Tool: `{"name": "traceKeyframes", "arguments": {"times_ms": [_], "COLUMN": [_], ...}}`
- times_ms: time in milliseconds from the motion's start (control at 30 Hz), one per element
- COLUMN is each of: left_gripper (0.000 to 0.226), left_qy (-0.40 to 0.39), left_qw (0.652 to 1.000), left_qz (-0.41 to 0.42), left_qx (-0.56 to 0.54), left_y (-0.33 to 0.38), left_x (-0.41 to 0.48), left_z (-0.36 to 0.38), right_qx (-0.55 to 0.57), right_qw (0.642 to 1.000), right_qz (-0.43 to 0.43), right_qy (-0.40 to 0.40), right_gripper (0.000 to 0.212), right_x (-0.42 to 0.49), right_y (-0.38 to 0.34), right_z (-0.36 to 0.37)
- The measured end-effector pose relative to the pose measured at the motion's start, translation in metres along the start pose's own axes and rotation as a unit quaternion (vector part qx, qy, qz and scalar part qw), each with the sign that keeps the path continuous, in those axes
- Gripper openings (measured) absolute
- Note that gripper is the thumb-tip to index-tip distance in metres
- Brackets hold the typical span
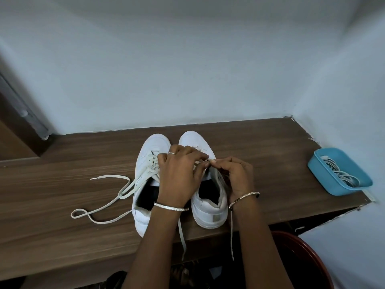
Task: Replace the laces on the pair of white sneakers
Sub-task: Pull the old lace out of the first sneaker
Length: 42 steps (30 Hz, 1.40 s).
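Two white sneakers stand side by side on the wooden shelf (pixel 62 174), toes toward the wall. The left sneaker (pixel 145 163) is laced, and its off-white lace (pixel 108 197) trails loose across the wood to the left. My left hand (pixel 179 174) lies over the tongue of the right sneaker (pixel 208 207) and pinches a lace near its eyelets. My right hand (pixel 235 176) pinches the same lace from the right side, fingertips meeting those of the left. Two lace ends (pixel 231 236) hang down over the shelf's front edge. The right sneaker's eyelets are hidden by my hands.
A blue plastic tub (pixel 325 170) holding coiled white laces (pixel 341 174) sits at the shelf's right end by the wall. A dark red round object (pixel 302 259) shows below the shelf at the right. A door frame (pixel 23 113) stands at the left.
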State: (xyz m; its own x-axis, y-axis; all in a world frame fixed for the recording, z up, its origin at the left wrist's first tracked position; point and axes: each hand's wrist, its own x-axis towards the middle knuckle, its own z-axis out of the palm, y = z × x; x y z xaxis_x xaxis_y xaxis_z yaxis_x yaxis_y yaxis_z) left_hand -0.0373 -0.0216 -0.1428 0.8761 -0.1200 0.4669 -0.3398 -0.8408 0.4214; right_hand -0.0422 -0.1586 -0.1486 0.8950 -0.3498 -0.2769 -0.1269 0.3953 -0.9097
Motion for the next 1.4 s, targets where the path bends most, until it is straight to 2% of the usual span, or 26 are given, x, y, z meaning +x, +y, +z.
{"name": "traceKeyframes", "arguments": {"times_ms": [167, 233, 300, 400, 467, 533, 567, 633, 700, 800, 933, 1000, 1067, 1133, 1200, 1300, 1333, 1400], "left_gripper": [0.003, 0.011, 0.018, 0.016, 0.008, 0.008, 0.011, 0.015, 0.014, 0.012, 0.003, 0.009, 0.014, 0.013, 0.01, 0.011, 0.013, 0.022], "left_qy": [-0.001, 0.016, 0.071, 0.192, 0.243, 0.248, 0.231, 0.154, 0.062, 0.006, 0.008, 0.02, 0.067, 0.145, 0.229, 0.288, 0.288, 0.252], "left_qw": [0.998, 0.996, 0.987, 0.937, 0.915, 0.925, 0.943, 0.98, 0.997, 1.0, 0.998, 0.996, 0.99, 0.966, 0.921, 0.877, 0.876, 0.908], "left_qz": [-0.049, -0.076, -0.143, -0.262, -0.299, -0.283, -0.24, -0.124, -0.044, -0.02, -0.036, -0.058, -0.115, -0.215, -0.304, -0.365, -0.37, -0.333], "left_qx": [0.036, 0.04, -0.01, -0.126, -0.12, -0.048, -0.015, 0.001, -0.013, -0.006, 0.047, 0.068, 0.04, -0.027, -0.086, -0.122, -0.108, -0.03], "left_y": [-0.001, 0.001, -0.001, -0.01, -0.014, -0.014, -0.012, -0.006, 0.0, -0.001, -0.004, -0.002, -0.001, -0.005, -0.011, -0.014, -0.013, -0.012], "left_x": [0.002, 0.002, 0.003, 0.005, 0.004, 0.004, 0.004, 0.005, 0.003, 0.0, 0.001, 0.001, 0.002, 0.004, 0.005, 0.004, 0.004, 0.005], "left_z": [0.0, -0.001, -0.005, -0.013, -0.016, -0.016, -0.016, -0.013, -0.007, 0.001, -0.001, -0.002, -0.005, -0.011, -0.017, -0.019, -0.019, -0.018], "right_qx": [-0.01, -0.016, -0.015, -0.017, -0.018, -0.019, -0.019, -0.02, -0.021, -0.02, -0.028, -0.03, -0.037, -0.033, -0.027, -0.031, -0.031, -0.028], "right_qw": [1.0, 1.0, 1.0, 1.0, 1.0, 1.0, 1.0, 1.0, 1.0, 1.0, 1.0, 1.0, 0.999, 0.999, 1.0, 0.999, 0.999, 1.0], "right_qz": [0.009, 0.003, -0.001, 0.002, 0.004, 0.007, 0.009, 0.009, 0.006, 0.002, 0.007, 0.006, -0.001, -0.001, 0.005, 0.008, 0.008, 0.005], "right_qy": [0.0, 0.001, -0.002, -0.003, -0.004, -0.005, -0.006, -0.005, -0.005, -0.007, -0.006, -0.003, -0.002, -0.006, -0.006, -0.008, -0.009, -0.012], "right_gripper": [0.013, 0.014, 0.015, 0.018, 0.018, 0.018, 0.018, 0.02, 0.018, 0.016, 0.016, 0.017, 0.018, 0.018, 0.015, 0.013, 0.013, 0.015], "right_x": [-0.002, -0.002, -0.002, -0.002, -0.002, -0.002, -0.002, -0.002, -0.003, -0.003, -0.004, -0.004, -0.004, -0.004, -0.004, -0.002, -0.001, 0.0], "right_y": [-0.003, -0.003, -0.004, -0.005, -0.005, -0.005, -0.005, -0.005, -0.005, -0.006, -0.008, -0.008, -0.009, -0.009, -0.008, -0.007, -0.006, -0.005], "right_z": [0.001, 0.0, 0.0, 0.0, 0.001, 0.001, 0.001, 0.001, 0.001, 0.001, 0.001, 0.001, 0.001, 0.001, 0.0, 0.0, -0.001, -0.001]}}
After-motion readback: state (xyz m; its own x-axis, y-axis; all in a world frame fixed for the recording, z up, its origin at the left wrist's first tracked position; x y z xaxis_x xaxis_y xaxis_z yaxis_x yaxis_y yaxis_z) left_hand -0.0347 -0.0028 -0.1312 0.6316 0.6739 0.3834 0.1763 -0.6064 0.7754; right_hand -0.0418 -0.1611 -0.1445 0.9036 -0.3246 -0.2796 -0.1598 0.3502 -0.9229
